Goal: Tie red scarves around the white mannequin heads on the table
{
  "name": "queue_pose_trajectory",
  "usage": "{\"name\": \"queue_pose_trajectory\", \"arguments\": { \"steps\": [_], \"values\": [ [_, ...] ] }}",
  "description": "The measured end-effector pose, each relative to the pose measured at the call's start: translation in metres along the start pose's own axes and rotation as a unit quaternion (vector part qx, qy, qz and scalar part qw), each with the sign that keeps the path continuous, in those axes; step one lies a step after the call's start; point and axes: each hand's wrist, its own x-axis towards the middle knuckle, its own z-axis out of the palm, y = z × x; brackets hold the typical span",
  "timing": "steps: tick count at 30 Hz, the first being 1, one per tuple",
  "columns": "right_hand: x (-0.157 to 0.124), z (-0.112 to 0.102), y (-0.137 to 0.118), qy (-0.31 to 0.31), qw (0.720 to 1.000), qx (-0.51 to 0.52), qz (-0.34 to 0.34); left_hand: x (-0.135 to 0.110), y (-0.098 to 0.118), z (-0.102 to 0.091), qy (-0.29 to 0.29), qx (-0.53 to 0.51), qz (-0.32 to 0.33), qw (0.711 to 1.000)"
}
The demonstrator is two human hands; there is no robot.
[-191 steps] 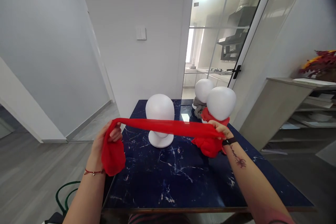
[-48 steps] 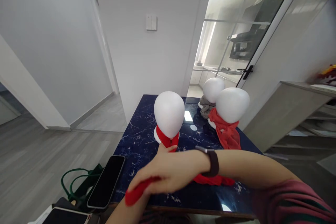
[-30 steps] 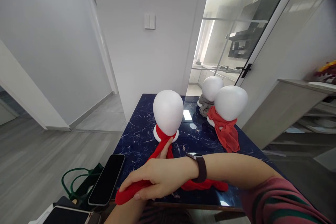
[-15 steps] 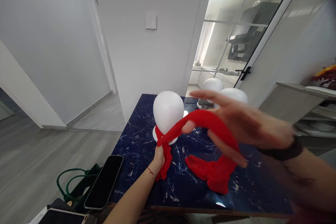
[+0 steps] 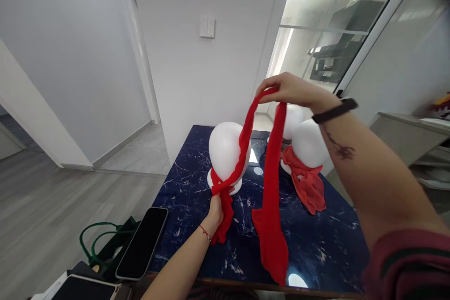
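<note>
A red scarf (image 5: 270, 206) is wrapped round the neck of the near white foam head (image 5: 227, 150) on the dark blue marble table (image 5: 316, 243). My left hand (image 5: 215, 209) grips the scarf's short end just below the head's base. My right hand (image 5: 288, 90) is raised high above the table and pinches the long end, which drapes over it and hangs down to the table's front edge.
A second white foam head (image 5: 311, 143) with a red scarf stands at the right, a third (image 5: 293, 119) with a grey scarf behind it. A black phone (image 5: 142, 243) lies at the table's left front corner. A green-handled bag (image 5: 101, 248) sits on the floor.
My right hand has risen from table height to well above the heads, lifting the scarf's long end so it hangs straight. My left hand stays gripping the short end.
</note>
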Motion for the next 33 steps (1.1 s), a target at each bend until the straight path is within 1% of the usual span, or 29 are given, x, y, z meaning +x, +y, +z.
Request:
{"name": "queue_pose_trajectory", "arguments": {
  "steps": [2, 3, 5, 6, 7, 8, 9, 11, 13, 15, 18, 21, 23, 24, 27, 28, 29, 30, 31, 32, 33],
  "values": [
    [0.032, 0.019, 0.014, 0.014, 0.995, 0.102, 0.012, 0.002, -0.001, 0.000, 0.000, -0.023, 0.004, 1.000],
    [0.049, 0.030, 0.021, 0.034, 0.988, 0.151, 0.014, 0.002, -0.002, 0.000, -0.002, -0.032, 0.007, 0.999],
    [0.079, 0.052, 0.035, 0.110, 0.966, 0.234, 0.022, 0.004, -0.002, 0.000, 0.006, -0.040, 0.005, 0.999],
    [0.092, 0.064, 0.042, 0.149, 0.954, 0.257, 0.038, 0.004, -0.002, -0.001, 0.014, -0.040, -0.004, 0.999],
    [0.103, 0.075, 0.049, 0.173, 0.948, 0.256, 0.071, 0.004, -0.002, -0.001, 0.021, -0.040, -0.015, 0.999],
    [0.111, 0.086, 0.056, 0.178, 0.948, 0.235, 0.116, 0.004, -0.001, -0.001, 0.026, -0.040, -0.025, 0.999],
    [0.115, 0.097, 0.065, 0.168, 0.951, 0.201, 0.163, 0.003, -0.001, -0.001, 0.027, -0.043, -0.032, 0.998],
    [0.115, 0.114, 0.083, 0.124, 0.955, 0.128, 0.239, 0.002, -0.001, -0.002, 0.017, -0.047, -0.037, 0.998],
    [0.104, 0.125, 0.106, 0.096, 0.953, 0.082, 0.276, 0.002, -0.001, -0.002, 0.010, -0.045, -0.035, 0.998],
    [0.085, 0.132, 0.130, 0.093, 0.948, 0.049, 0.300, 0.002, -0.001, -0.002, 0.013, -0.045, -0.031, 0.998],
    [0.049, 0.133, 0.161, 0.089, 0.938, -0.006, 0.335, 0.004, -0.003, -0.001, 0.011, -0.064, -0.010, 0.998],
    [0.008, 0.128, 0.180, 0.100, 0.926, -0.050, 0.361, 0.004, -0.004, 0.000, 0.005, -0.065, -0.004, 0.998],
    [-0.018, 0.122, 0.186, 0.129, 0.917, -0.079, 0.370, 0.004, -0.003, 0.001, 0.004, -0.043, -0.005, 0.999],
    [-0.030, 0.118, 0.188, 0.154, 0.910, -0.093, 0.374, 0.003, -0.003, 0.001, 0.001, -0.028, -0.001, 1.000],
    [-0.062, 0.108, 0.192, 0.271, 0.880, -0.104, 0.377, 0.002, -0.002, 0.001, -0.011, 0.007, 0.021, 1.000],
    [-0.072, 0.107, 0.192, 0.308, 0.869, -0.094, 0.375, 0.002, -0.002, 0.001, -0.014, 0.014, 0.028, 0.999],
    [-0.083, 0.108, 0.191, 0.331, 0.863, -0.074, 0.374, 0.002, -0.001, 0.001, -0.016, 0.017, 0.033, 0.999],
    [-0.093, 0.111, 0.188, 0.334, 0.864, -0.043, 0.375, 0.002, -0.001, 0.001, -0.016, 0.015, 0.037, 0.999],
    [-0.105, 0.115, 0.183, 0.309, 0.872, -0.003, 0.379, 0.003, -0.002, 0.001, -0.017, 0.012, 0.037, 0.999],
    [-0.118, 0.121, 0.175, 0.262, 0.885, 0.047, 0.381, 0.003, -0.002, 0.002, -0.017, 0.006, 0.035, 0.999],
    [-0.131, 0.127, 0.164, 0.193, 0.898, 0.104, 0.382, 0.003, -0.002, 0.002, -0.018, -0.001, 0.033, 0.999]
  ]
}}
